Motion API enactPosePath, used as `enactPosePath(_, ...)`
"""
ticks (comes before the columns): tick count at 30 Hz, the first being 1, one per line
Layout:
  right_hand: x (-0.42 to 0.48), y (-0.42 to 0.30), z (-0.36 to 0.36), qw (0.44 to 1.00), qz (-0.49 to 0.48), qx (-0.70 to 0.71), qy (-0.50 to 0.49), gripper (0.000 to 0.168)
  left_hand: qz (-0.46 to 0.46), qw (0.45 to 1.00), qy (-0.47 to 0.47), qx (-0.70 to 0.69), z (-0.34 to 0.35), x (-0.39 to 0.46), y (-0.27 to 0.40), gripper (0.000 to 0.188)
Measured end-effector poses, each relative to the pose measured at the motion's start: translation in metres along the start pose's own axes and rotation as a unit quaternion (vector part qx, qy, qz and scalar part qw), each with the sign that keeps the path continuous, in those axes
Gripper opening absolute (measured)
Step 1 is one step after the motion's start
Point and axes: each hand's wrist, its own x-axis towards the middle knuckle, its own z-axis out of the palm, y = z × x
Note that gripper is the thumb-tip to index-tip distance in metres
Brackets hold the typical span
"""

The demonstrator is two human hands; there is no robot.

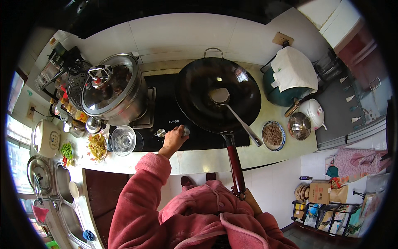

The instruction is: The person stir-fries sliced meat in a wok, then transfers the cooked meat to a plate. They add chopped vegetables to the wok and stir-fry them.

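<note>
My left hand (176,139) grips the right control knob (185,131) of the black glass gas stove (161,107). A second metal knob (161,133) sits just left of it. On the right burner rests a dark wok (199,90), with a metal spatula (238,115) leaning inside and its handle over the rim. The wok's red-brown handle (234,165) points towards me. My right hand (252,200) is at the end of that handle, partly hidden by it; whether its fingers close around it cannot be told. A small patch of oil or residue shows under the spatula blade.
A lidded steel steamer pot (124,107) stands on the left. Beside it are a glass bowl (123,140), a plate of sliced yellow-green food (97,146) and chopped peppers (66,151). At right are a bowl of minced meat (272,136), a steel bowl (299,126) and a cloth-covered appliance (292,73).
</note>
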Motion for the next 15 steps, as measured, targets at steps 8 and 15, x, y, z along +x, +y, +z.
enactPosePath(8, 0.033, -0.025, -0.026, 0.987, -0.06, -0.083, 0.12, 0.024, -0.008, 1.0, 0.008, -0.027, 0.005, -0.006, -0.01, 0.054)
enactPosePath(15, 0.037, -0.164, -0.008, 0.931, -0.3, -0.081, 0.192, 0.059, -0.028, 1.0, 0.002, -0.01, 0.018, -0.019, -0.007, 0.061)
